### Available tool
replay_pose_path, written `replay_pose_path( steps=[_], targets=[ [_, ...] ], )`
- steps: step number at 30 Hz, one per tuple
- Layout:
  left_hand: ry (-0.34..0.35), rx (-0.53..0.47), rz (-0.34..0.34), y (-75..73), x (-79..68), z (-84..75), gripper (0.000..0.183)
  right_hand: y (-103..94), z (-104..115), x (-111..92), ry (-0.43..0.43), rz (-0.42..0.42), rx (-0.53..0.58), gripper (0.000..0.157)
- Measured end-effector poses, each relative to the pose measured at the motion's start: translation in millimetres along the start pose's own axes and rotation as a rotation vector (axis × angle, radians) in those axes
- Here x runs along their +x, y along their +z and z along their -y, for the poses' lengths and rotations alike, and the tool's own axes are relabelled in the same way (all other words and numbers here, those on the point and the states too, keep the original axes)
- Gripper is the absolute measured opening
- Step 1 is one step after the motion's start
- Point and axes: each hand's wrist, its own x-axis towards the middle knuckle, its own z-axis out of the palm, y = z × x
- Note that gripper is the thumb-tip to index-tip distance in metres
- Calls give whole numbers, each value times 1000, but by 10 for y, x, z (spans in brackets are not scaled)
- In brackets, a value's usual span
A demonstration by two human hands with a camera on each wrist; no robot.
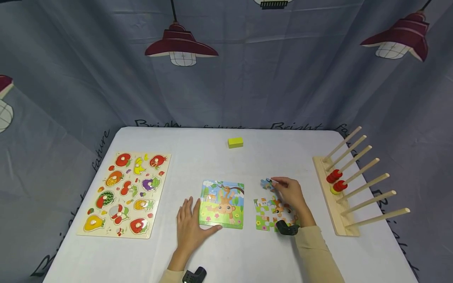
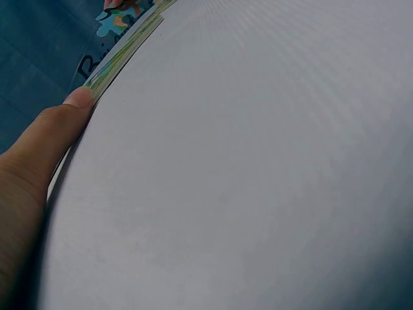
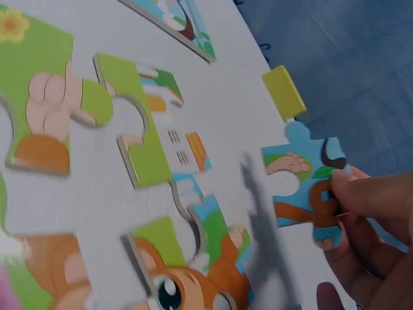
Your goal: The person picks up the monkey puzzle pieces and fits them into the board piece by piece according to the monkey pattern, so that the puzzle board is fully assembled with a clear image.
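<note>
Right wrist view: right hand pinches a puzzle piece; left hand, flat, steadies the puzzle board. A thin fingertip grip could drop it.

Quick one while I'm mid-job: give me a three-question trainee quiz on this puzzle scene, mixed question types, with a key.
1. True or false: the right hand pinches a puzzle piece.
2. Multiple choice: the left hand rests flat against which thing? A) the fruit peg board B) the monkey puzzle board C) the yellow block
3. Fill in: the wooden peg rack stands on the table's ____ side, seen from the head view.

Key: 1 true; 2 B; 3 right.
</note>
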Motion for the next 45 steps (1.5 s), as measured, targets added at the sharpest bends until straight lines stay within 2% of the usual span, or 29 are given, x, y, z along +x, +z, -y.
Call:
replay_pose_path(
  steps=[3,7,14,22,30,40,45],
  targets=[
    [1,3,-3,7,-5,-2,112,-8,174,-42,62,5,95,31],
    [9,3,-19,15,-7,-2,112,79,283,-52,104,26,154,31],
    [7,-3,-20,11,0,-3,112,368,384,-13,65,87,185,26],
    [-2,7,-7,10,0,11,113,739,680,46,28,142,218,19],
    [10,2,-27,8,4,5,111,1034,849,63,-78,191,176,15],
    [-12,12,18,-1,6,13,113,1163,995,-2,-81,125,109,12],
    [-10,8,15,-5,10,9,112,1178,1024,11,-86,113,48,13]
  ],
)
